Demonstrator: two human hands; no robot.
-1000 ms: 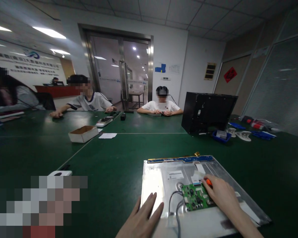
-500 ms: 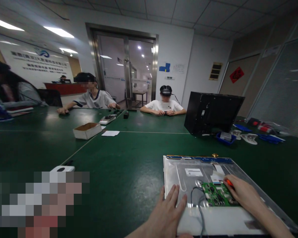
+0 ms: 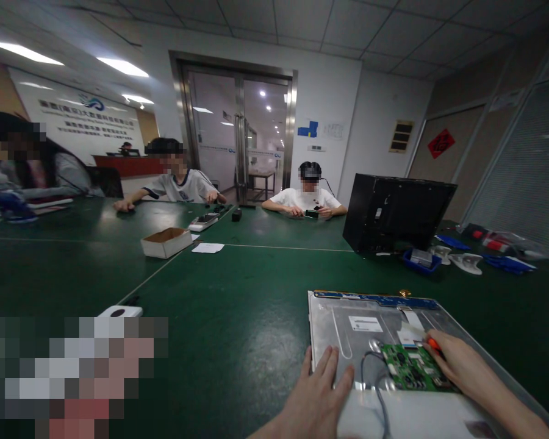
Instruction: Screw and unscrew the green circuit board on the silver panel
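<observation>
A flat LCD panel (image 3: pixel 336 320) lies back side up on the green table, its silvery metal rear showing. My left hand (image 3: pixel 318 387) rests on its left edge, fingers spread out flat. At the far end of a green circuit board (image 3: pixel 412 369) on the panel, my right hand (image 3: pixel 455 360) is closed around an orange-handled tool (image 3: pixel 434 344). Its tip is hidden by my fingers. A white ribbon cable (image 3: pixel 410 335) runs from the board toward the blue strip board (image 3: pixel 375 299) along the panel's far edge. Grey wires (image 3: pixel 379 396) hang from the board's left side.
A black monitor housing (image 3: pixel 398 213) stands beyond the panel, with a blue tray (image 3: pixel 421 259) of small parts beside it. Farther left are an open white box (image 3: pixel 166 244) and a paper sheet (image 3: pixel 208 248). Several people sit around the table; a pixelated patch covers the lower left.
The whole view has shifted slightly, so things sit a little lower and farther right. Both my hands keep nearly the same places on the panel. The person opposite now holds up a dark object.
</observation>
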